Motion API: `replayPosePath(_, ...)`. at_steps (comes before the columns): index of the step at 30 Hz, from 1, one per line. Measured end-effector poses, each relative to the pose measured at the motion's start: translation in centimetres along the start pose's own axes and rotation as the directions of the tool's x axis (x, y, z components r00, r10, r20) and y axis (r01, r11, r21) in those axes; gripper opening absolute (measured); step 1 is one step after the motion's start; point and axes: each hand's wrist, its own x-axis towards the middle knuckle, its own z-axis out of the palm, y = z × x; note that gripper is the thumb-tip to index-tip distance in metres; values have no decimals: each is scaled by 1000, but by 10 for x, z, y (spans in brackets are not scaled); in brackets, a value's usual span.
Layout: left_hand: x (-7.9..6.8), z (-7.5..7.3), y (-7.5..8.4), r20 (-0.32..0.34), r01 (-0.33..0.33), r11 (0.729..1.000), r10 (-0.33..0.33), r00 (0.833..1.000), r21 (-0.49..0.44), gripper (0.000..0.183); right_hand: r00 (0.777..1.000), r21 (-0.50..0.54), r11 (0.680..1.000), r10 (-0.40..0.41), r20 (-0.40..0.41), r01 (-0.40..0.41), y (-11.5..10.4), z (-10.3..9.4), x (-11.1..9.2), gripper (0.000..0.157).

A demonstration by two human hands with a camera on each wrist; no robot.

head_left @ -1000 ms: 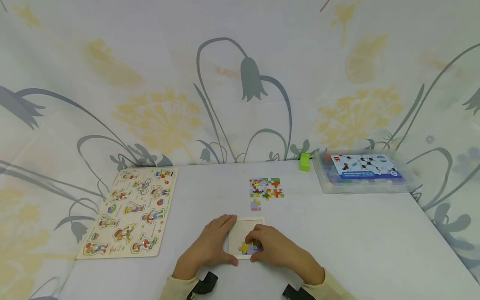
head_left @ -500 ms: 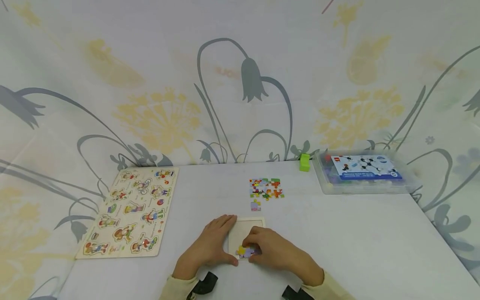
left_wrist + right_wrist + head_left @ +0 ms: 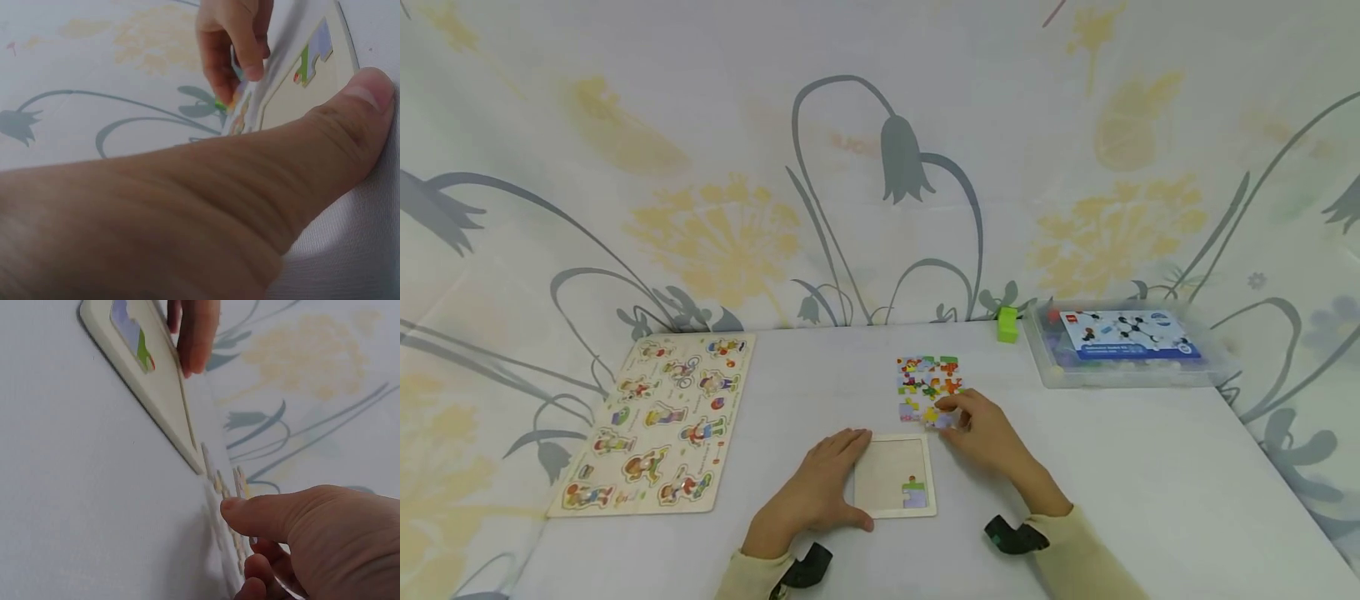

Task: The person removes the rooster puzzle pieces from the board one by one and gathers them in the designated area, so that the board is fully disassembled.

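My left hand (image 3: 823,479) lies along the left side of a shallow wooden puzzle tray (image 3: 880,471), fingers straight, thumb at its near left corner. One purple and green puzzle piece (image 3: 913,495) sits in the tray's near right corner. Beyond the tray, my right hand (image 3: 988,429) pinches a yellow and purple puzzle piece (image 3: 932,417) between thumb and fingers. That piece is at the near edge of a group of colourful puzzle pieces (image 3: 917,377), beside a mostly purple one (image 3: 908,409). In the right wrist view, the thumb and fingers hide most of the held piece.
A large wooden board with figure cut-outs (image 3: 655,425) lies on the left of the white table (image 3: 1097,475). At the back right stand a lime green block (image 3: 1007,326) and a clear plastic box with a blue and white label (image 3: 1135,342). A patterned cloth (image 3: 737,167) hangs behind.
My right hand has moved from the tray up and right to the group of pieces, carrying the yellow and purple puzzle piece out. The left hand stays at the tray's left side.
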Motion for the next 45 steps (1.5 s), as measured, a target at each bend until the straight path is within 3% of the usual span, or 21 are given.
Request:
replayPosePath(4, 0, 0, 0, 1, 1, 1000, -1, 1000, -12, 115, 998, -10, 998, 61, -9, -61, 5, 1, 9, 36)
replayPosePath(15, 1, -1, 0, -7, -20, 1000, 20, 1000, -4, 117, 994, -10, 994, 106, -17, -106, 4, 1, 14, 41)
replayPosePath(25, 2, 0, -2, -8, -5, 1000, 5, 1000, 9, 117, 997, -10, 998, 68, -32, -68, 8, 2, 13, 26)
replayPosePath(35, 1, 2, -3, 0, 2, 1000, -2, 1000, -4, 117, 999, -31, 999, 32, -36, -33, 5, 1, 3, 31)
replayPosePath(40, 0, 1, -3, 7, 14, 1000, -14, 1000, -7, 117, 990, -36, 992, -120, 71, 123, -4, 1, -15, 32)
replayPosePath(45, 0, 2, -3, 12, 14, 1000, -14, 1000, -6, 116, 934, -42, 979, -180, 310, 202, -26, 3, -34, 44)
